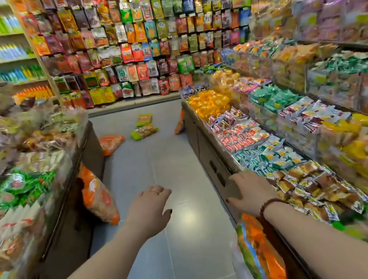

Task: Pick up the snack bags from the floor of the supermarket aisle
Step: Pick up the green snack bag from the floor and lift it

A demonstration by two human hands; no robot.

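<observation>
Several orange and green plastic snack bags (144,131) on grey tiled floor (170,166) | your left hand (149,209) fingers loosely spread, empty | your right hand (252,192) fingers spread, empty

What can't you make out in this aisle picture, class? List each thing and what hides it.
Head view, orange bag by the right counter: half hidden behind its corner.
Head view, orange-and-green bag: partly behind the right forearm.
Head view, green bags: print too small.
Head view, left shelf goods: motion blur.
</observation>
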